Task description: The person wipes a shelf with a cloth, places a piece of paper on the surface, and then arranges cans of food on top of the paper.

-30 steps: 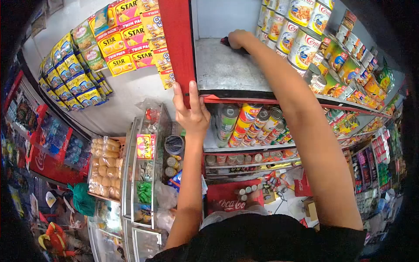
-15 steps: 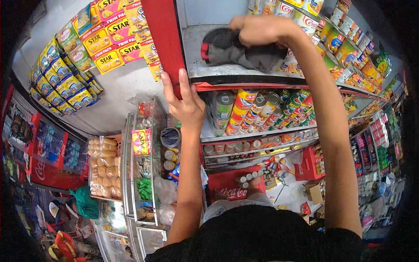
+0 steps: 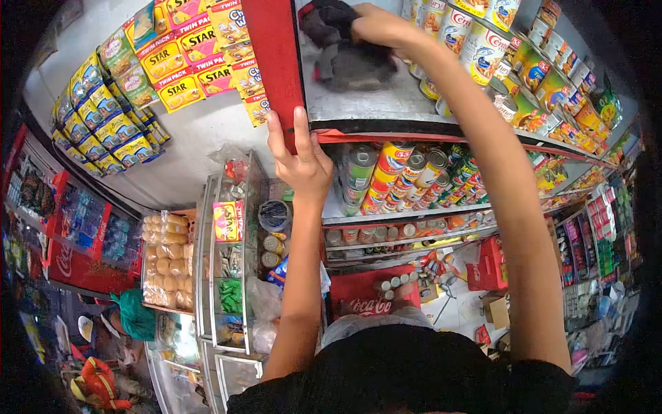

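My right hand (image 3: 383, 29) holds a dark grey and black cloth (image 3: 352, 58) against the upper shelf (image 3: 407, 103), near its left side wall. My left hand (image 3: 301, 155) rests its spread fingers on the lower end of the red shelf post (image 3: 269, 55), with nothing held. Tall cans (image 3: 479, 52) stand on the upper shelf to the right of the cloth. Just below, stacked cans (image 3: 386, 176) fill the second shelf, right of my left hand.
Yellow snack packs (image 3: 179, 62) hang on the left wall. Bagged bread (image 3: 167, 262) and a glass display case (image 3: 231, 262) stand lower left. Below are a red Coca-Cola box (image 3: 369, 297) and a red crate (image 3: 487, 265). People, one in orange (image 3: 100, 383), are at the lower left.
My right hand and the cloth have moved left and up, deeper into the upper shelf. My left hand stays on the post. The whole view has shifted slightly.
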`<state>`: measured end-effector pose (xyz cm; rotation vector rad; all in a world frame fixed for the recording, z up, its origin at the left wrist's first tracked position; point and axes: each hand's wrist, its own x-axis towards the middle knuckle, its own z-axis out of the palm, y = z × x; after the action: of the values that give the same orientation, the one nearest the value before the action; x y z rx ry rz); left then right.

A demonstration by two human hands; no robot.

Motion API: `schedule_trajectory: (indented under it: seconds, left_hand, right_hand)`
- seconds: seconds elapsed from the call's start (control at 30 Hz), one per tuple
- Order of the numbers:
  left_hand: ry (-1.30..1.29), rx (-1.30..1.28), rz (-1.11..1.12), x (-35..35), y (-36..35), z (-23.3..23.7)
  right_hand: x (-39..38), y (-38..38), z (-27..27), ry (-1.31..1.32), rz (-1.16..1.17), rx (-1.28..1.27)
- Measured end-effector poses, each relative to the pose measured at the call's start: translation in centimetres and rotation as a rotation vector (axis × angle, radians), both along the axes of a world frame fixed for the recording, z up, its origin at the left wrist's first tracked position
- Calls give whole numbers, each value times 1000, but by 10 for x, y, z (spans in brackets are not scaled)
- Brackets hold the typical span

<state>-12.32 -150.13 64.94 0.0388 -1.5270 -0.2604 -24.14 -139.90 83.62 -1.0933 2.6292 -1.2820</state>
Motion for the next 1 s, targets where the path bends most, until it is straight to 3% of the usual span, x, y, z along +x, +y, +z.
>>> schedule_trajectory:
  seconds: [0.07,0.17,0.27,0.43,0.5,0.53,0.6,0.63,0.7,0.77,0.8,0.83,0.9,0.93,0.97,1.0]
  left_hand:
    - [-1,-13,5,1,-1,-1]
    - [22,-33,22,-1,-3,-2]
    - [10,-30,8,-2,-4,-3]
    - [12,3,-44,0,-2,-3]
    - [12,12,-55,1,-2,-2]
    - [8,8,-53,0,-1,-1]
    - [5,18,-61,3,0,-1]
    - [-2,12,-63,4,1,-1]
    - [-23,10,-36,5,0,0]
    - [-32,21,-59,5,-3,-1]
    - [-29,27,-73,4,-3,-1]
    - [-34,31,-87,5,-2,-2]
    - [-44,36,-105,10,0,-1]
    - [-39,39,-126,10,0,2]
    - [-40,38,-130,11,0,2]
    - [-59,29,-141,14,-1,1]
  right_hand:
    - [-56,-30,-15,586,-209,264]
    - [-122,-63,-41,520,-198,551]
    - [-88,-80,-40,444,33,663]
    - [-6,-47,-46,514,192,567]
    - [30,-20,-51,483,276,321]
    - [29,-14,-53,480,278,317]
    - [31,-4,-62,567,549,167]
    - [38,2,-53,562,546,160]
    - [56,16,-15,144,301,364]
    - [59,27,7,39,254,226]
    - [65,29,11,226,204,250]
    - [68,28,3,224,209,255]
    - [69,24,-29,465,583,31]
    - [68,30,-43,390,517,143]
    - [63,45,-45,500,627,96]
    - [58,66,-43,546,584,204]
